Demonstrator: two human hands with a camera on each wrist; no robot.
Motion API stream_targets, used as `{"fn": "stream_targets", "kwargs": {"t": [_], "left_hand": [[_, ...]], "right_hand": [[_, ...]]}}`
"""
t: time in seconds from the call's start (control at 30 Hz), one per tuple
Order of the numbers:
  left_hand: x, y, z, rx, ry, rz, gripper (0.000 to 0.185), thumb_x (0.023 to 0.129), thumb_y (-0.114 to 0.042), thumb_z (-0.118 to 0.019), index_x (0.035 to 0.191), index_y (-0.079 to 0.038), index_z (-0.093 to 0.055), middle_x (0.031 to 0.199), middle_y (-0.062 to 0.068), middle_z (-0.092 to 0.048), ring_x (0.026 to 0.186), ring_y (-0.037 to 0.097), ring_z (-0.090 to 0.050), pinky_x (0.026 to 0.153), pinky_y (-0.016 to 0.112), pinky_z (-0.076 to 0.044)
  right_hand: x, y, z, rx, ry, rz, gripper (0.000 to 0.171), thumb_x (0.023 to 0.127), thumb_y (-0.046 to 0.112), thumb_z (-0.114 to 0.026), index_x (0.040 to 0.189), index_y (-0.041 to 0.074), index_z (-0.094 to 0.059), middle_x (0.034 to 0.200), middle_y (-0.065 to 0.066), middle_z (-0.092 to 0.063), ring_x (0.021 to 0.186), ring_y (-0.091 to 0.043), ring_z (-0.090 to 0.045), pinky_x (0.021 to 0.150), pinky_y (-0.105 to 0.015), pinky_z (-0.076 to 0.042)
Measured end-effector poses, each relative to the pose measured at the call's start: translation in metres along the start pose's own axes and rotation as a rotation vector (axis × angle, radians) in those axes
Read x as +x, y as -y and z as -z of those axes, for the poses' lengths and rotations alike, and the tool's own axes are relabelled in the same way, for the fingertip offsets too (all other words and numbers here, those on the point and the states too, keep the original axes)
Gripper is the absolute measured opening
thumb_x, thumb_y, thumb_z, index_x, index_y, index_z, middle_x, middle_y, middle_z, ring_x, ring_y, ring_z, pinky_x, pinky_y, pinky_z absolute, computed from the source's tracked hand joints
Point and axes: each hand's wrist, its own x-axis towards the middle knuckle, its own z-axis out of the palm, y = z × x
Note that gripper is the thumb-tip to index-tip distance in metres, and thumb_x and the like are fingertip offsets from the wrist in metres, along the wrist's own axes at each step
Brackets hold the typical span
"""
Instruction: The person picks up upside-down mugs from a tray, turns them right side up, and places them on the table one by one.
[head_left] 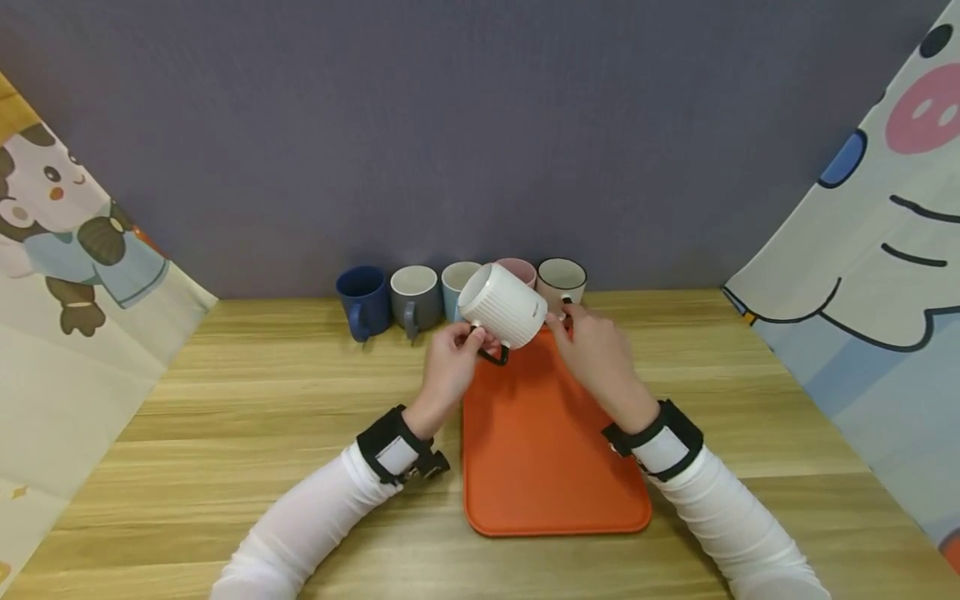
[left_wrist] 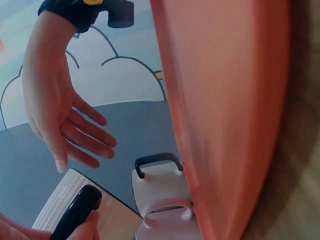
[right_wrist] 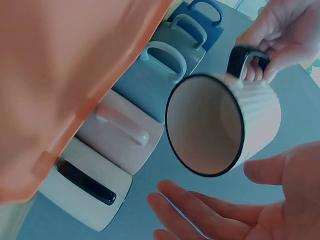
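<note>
My left hand (head_left: 467,340) grips the black handle of a white ribbed mug (head_left: 504,307) and holds it tilted in the air above the far end of the orange tray (head_left: 547,442). In the right wrist view the mug (right_wrist: 225,125) turns its mouth toward my right palm, and the left hand (right_wrist: 280,35) has its fingers curled round the handle. My right hand (head_left: 572,323) is open beside the mug with straight fingers (right_wrist: 210,210); a small gap shows between them. The left wrist view shows the right hand (left_wrist: 65,120) spread open above the mug (left_wrist: 95,215).
A row of mugs stands against the back wall: dark blue (head_left: 362,298), grey (head_left: 415,296), light blue (head_left: 454,282), pink (head_left: 519,268) and cream with a black handle (head_left: 562,279). Patterned cloths hang at both sides of the wooden table (head_left: 262,400).
</note>
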Motion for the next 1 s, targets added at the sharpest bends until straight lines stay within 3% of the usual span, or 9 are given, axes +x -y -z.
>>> {"fn": "stream_targets", "kwargs": {"t": [0.1,0.23,0.53,0.8,1.0], "left_hand": [[0.005,0.000,-0.004,-0.038,-0.035,0.003,0.017,0.095,0.000,-0.051,0.097,0.015,-0.060,0.093,0.027,-0.065,0.080,0.024,-0.067,0.082,0.043,-0.054],[0.010,-0.003,-0.010,-0.087,-0.065,0.003,0.017,0.095,0.002,-0.050,0.097,0.016,-0.059,0.091,0.026,-0.064,0.077,0.020,-0.066,0.079,0.040,-0.055],[0.019,-0.008,-0.022,-0.155,-0.090,0.001,0.020,0.097,-0.001,-0.048,0.094,0.015,-0.059,0.086,0.018,-0.063,0.076,0.019,-0.064,0.078,0.036,-0.056],[0.024,-0.011,-0.031,-0.119,-0.141,0.008,0.022,0.097,-0.004,-0.048,0.096,0.012,-0.063,0.087,0.018,-0.066,0.071,0.011,-0.062,0.065,0.022,-0.051],[0.024,-0.013,-0.035,-0.172,-0.143,0.015,0.022,0.097,-0.003,-0.048,0.095,0.014,-0.062,0.080,0.009,-0.062,0.070,0.010,-0.061,0.072,0.032,-0.054]], "right_hand": [[-0.001,0.002,-0.002,-0.014,0.018,0.000,0.047,0.097,0.039,-0.050,0.114,-0.003,-0.063,0.089,-0.018,-0.069,0.071,-0.036,-0.064,0.055,-0.046,-0.050],[-0.003,0.007,-0.003,-0.037,0.041,0.001,0.042,0.097,0.040,-0.050,0.106,0.002,-0.067,0.080,-0.020,-0.068,0.067,-0.038,-0.063,0.049,-0.045,-0.046],[-0.001,0.021,-0.006,-0.011,0.029,0.029,0.044,0.097,0.046,-0.048,0.089,0.008,-0.068,0.068,-0.016,-0.064,0.061,-0.035,-0.062,0.044,-0.040,-0.041],[0.002,0.030,-0.007,-0.007,0.039,0.044,0.042,0.098,0.042,-0.046,0.076,0.012,-0.065,0.061,-0.010,-0.060,0.061,-0.033,-0.062,0.046,-0.040,-0.040],[0.005,0.035,-0.012,0.001,0.016,0.047,0.047,0.099,0.041,-0.045,0.064,0.012,-0.059,0.052,-0.005,-0.049,0.052,-0.029,-0.055,0.043,-0.035,-0.034]]}}
